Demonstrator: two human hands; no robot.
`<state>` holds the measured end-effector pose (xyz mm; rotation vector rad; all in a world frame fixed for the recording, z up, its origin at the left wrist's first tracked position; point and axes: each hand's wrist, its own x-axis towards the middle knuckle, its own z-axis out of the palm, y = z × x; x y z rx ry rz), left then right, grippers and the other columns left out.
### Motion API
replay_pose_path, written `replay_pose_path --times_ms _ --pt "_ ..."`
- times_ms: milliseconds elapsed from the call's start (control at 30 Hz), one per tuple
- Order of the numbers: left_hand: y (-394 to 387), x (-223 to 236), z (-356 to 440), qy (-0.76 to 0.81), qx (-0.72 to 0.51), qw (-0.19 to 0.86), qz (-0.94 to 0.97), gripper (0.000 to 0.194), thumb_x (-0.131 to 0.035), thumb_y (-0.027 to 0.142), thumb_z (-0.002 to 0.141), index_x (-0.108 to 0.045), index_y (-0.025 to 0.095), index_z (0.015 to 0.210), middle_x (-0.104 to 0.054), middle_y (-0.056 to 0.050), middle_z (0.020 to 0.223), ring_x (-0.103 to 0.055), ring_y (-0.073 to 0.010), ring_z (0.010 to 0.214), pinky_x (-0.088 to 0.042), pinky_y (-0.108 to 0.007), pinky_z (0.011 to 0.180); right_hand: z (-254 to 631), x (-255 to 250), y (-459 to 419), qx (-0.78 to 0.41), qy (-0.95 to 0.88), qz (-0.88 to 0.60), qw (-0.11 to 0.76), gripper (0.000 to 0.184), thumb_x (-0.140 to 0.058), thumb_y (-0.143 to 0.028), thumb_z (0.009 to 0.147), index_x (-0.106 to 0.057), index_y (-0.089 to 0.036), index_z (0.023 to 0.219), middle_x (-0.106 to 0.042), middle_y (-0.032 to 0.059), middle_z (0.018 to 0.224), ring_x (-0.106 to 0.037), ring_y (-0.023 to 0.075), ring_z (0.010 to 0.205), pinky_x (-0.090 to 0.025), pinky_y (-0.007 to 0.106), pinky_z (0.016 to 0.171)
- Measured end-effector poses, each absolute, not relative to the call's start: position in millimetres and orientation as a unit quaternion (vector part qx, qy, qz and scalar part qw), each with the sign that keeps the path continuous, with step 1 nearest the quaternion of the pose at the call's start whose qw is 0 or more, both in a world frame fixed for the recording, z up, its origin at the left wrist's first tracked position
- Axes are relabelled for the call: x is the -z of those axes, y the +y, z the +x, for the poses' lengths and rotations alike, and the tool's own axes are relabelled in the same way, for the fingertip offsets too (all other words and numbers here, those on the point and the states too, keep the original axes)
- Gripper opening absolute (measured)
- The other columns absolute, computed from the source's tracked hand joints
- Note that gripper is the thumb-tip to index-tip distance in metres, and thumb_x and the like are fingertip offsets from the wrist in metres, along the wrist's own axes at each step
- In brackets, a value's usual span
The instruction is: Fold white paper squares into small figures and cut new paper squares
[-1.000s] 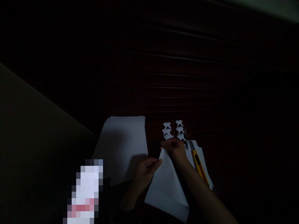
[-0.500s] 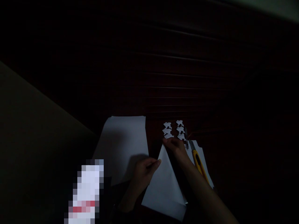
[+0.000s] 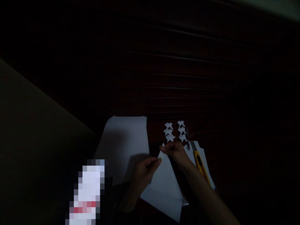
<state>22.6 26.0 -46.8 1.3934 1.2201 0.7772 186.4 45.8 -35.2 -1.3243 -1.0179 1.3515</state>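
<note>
A white sheet of paper [image 3: 165, 181], folded to a point at its far end, is held between my two hands. My left hand [image 3: 145, 172] pinches its left edge between thumb and fingers. Close to the tip, my right hand [image 3: 174, 152] grips the paper, its thumb and forefinger pressed together. The sheet's wide lower end hangs toward me, with a fold line across it. Just beyond my right hand lie several small folded paper figures [image 3: 169, 132] in two columns.
At left lies a stack of white paper [image 3: 126, 140]. On the right, a yellow utility knife [image 3: 201, 164] rests on other white sheets [image 3: 208, 168]. A blurred-out white object with a red band [image 3: 87, 190] is at lower left. The scene is very dark.
My right hand has slid slightly down from the paper's tip, which now shows above the fingers. The sheet's lower end has shifted a little left; my left hand has hardly moved.
</note>
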Motion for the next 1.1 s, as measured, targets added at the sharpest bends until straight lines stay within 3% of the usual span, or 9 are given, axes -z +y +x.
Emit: replay_pose_path --times_ms 333,633,1100 --pt "27 55 24 0.527 -0.325 0.514 0.594 0.032 -0.059 0.045 0.078 -0.068 0.016 0.069 -0.062 0.001 0.06 -0.054 -0.0129 0.057 -0.039 -0.02 0.052 186 33 44 -0.569 -0.421 -0.522 0.475 0.03 -0.072 -0.041 0.067 -0.061 -0.016 0.054 -0.05 -0.005 0.05 -0.039 0.0082 0.048 -0.03 0.022 0.049" --pt "26 56 24 0.522 -0.325 0.502 0.609 0.032 -0.058 0.043 0.079 -0.065 0.016 0.062 -0.056 0.002 0.055 -0.049 -0.0111 0.053 -0.035 -0.02 0.049 183 40 48 -0.505 -0.383 -0.561 0.533 0.021 -0.08 -0.031 0.056 -0.067 -0.017 0.063 -0.064 -0.0003 0.062 -0.054 0.0123 0.056 -0.042 0.025 0.057" --pt "27 53 21 0.527 -0.322 0.504 0.603 0.031 -0.06 0.043 0.077 -0.063 0.017 0.06 -0.054 0.002 0.054 -0.049 -0.0115 0.053 -0.035 -0.02 0.048 189 37 45 -0.52 -0.416 -0.541 0.514 0.016 -0.077 -0.031 0.062 -0.068 -0.018 0.064 -0.066 0.0002 0.063 -0.058 0.0136 0.058 -0.044 0.025 0.058"
